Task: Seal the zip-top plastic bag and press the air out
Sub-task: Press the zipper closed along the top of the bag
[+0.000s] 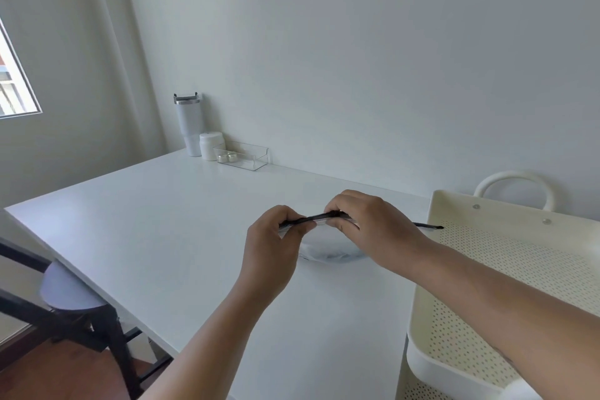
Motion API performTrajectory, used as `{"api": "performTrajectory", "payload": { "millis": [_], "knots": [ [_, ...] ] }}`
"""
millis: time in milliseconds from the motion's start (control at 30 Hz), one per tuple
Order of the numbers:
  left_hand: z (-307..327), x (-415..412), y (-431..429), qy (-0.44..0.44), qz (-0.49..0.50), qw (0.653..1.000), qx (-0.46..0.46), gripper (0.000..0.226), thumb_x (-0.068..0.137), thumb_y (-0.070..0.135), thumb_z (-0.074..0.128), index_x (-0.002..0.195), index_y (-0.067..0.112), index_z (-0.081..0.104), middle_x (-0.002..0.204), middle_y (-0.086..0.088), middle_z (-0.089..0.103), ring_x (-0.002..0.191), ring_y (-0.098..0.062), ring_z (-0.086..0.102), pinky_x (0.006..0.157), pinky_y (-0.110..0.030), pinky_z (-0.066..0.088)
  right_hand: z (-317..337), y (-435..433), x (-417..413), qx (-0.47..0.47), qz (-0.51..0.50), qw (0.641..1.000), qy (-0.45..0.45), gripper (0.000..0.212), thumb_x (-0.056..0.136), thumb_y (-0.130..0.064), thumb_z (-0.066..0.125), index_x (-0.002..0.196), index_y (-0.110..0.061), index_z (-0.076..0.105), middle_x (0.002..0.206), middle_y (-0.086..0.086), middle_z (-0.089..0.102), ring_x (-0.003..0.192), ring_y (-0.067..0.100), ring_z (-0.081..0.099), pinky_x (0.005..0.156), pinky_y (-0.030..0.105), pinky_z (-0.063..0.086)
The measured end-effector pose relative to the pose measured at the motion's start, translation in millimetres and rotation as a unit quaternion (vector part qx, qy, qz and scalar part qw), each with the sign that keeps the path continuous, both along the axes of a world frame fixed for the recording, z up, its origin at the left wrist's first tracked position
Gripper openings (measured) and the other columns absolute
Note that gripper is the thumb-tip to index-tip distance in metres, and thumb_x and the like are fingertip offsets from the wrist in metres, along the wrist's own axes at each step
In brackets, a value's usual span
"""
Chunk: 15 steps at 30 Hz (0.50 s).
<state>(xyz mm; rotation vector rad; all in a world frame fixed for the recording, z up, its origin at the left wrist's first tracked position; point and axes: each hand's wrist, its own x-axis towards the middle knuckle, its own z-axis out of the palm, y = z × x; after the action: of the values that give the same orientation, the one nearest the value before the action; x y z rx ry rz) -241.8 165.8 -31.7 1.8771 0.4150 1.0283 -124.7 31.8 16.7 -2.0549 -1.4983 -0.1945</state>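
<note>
Zip-top bag, dark seal strip between left hand and right hand.

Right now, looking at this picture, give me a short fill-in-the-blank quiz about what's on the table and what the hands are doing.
1. Both hands pinch the bag along its dark ____ strip.
2. The tall white tumbler stands in the table's far ____ corner.
3. The perforated cream tray has nothing in it and sits to the person's ____.

Missing words: zip; left; right
</note>
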Motion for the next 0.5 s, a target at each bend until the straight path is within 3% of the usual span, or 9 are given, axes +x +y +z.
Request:
{"api": "performTrajectory", "payload": {
  "millis": [167, 300, 433, 500],
  "knots": [
    [0.5, -7.0, 7.7, 0.005, -0.034, 0.999, -0.024, 0.010, 0.078, 0.023, 0.079, 0.079, 0.032, 0.075, 0.077, 0.014, 0.075, 0.074, 0.000, 0.066, 0.063, -0.007, 0.044, 2.3, 2.2, 3.4, 0.000, 0.000, 1.000, 0.019, 0.012, 0.095, -0.022, 0.059, 0.086, -0.020, 0.065, 0.080, -0.009, 0.059, 0.072, 0.013, 0.054, 0.064, 0.030, 0.042],
    [-3.5, -16.7, 14.1, -0.011, -0.084, 0.992, -0.099, 0.020, 0.077, 0.022, 0.079, 0.094, 0.033, 0.078, 0.094, 0.013, 0.078, 0.091, -0.002, 0.070, 0.073, -0.011, 0.049, 1.1, 4.0, 5.1, 0.007, 0.000, 1.000, 0.025, 0.011, 0.093, -0.021, 0.062, 0.083, -0.022, 0.066, 0.079, -0.009, 0.061, 0.073, 0.014, 0.056, 0.065, 0.031, 0.044],
    [-6.8, -20.6, 12.7, -0.007, -0.070, 0.996, -0.056, 0.016, 0.084, 0.021, 0.074, 0.079, 0.035, 0.078, 0.078, 0.015, 0.076, 0.073, 0.001, 0.064, 0.063, -0.006, 0.041, -3.3, 3.5, 7.4, 0.011, 0.003, 0.999, 0.041, 0.008, 0.090, -0.023, 0.067, 0.083, -0.023, 0.072, 0.078, -0.013, 0.064, 0.073, 0.007, 0.057, 0.066, 0.027, 0.040],
    [-9.1, -24.1, 10.2, -0.003, -0.067, 0.997, -0.031, 0.012, 0.083, 0.026, 0.074, 0.082, 0.037, 0.079, 0.082, 0.016, 0.077, 0.078, 0.001, 0.066, 0.067, -0.008, 0.042, -3.2, 3.8, 8.1, 0.021, 0.005, 0.999, 0.048, 0.006, 0.088, -0.024, 0.070, 0.083, -0.024, 0.074, 0.081, -0.012, 0.069, 0.077, 0.008, 0.061, 0.071, 0.030, 0.047]
  ]
}}
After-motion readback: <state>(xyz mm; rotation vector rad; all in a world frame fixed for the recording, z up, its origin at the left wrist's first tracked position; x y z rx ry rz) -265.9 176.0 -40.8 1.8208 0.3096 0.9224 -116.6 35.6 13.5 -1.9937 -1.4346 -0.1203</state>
